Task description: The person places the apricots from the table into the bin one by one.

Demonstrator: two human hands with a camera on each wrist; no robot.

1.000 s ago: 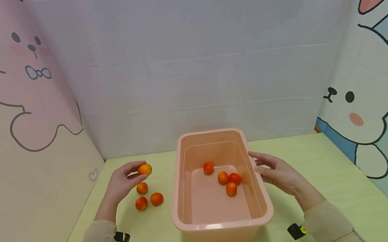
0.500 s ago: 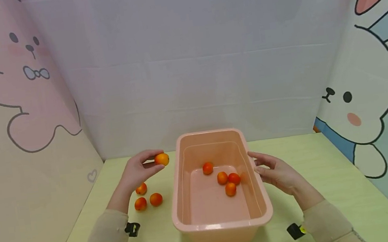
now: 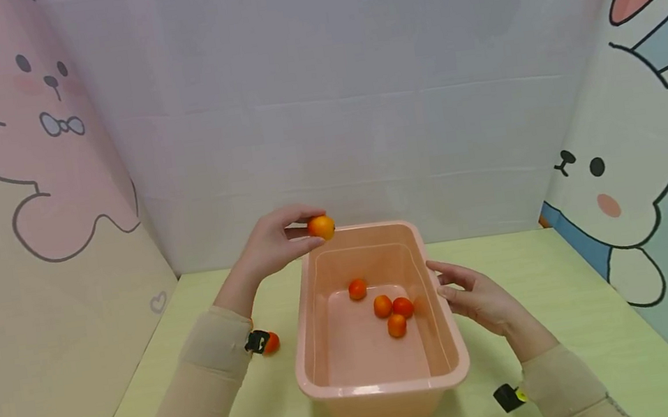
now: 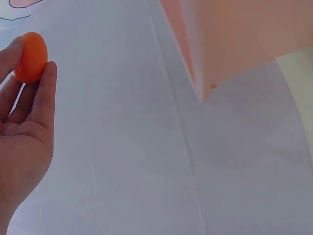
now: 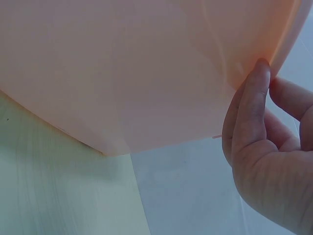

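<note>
My left hand (image 3: 307, 232) pinches a small orange fruit (image 3: 321, 228) in its fingertips, raised over the far left corner of a pink plastic tub (image 3: 383, 391). The left wrist view shows the same fruit (image 4: 30, 57) held between thumb and fingers (image 4: 43, 98), with the tub's corner (image 4: 230, 39) off to the right. Several orange fruits (image 3: 383, 305) lie on the tub's floor. My right hand (image 3: 443, 282) rests with relaxed fingers against the tub's right wall; in the right wrist view its fingers (image 5: 252, 112) touch the wall (image 5: 122, 73) near the rim.
One orange fruit (image 3: 272, 342) shows on the green table (image 3: 576, 317) left of the tub, partly hidden behind my left forearm. White and cartoon-rabbit panels (image 3: 635, 183) close in the table at the back and on both sides.
My left hand has carried the fruit up and to the right, from beside the loose fruits to above the tub's far left corner. The right hand has stayed put.
</note>
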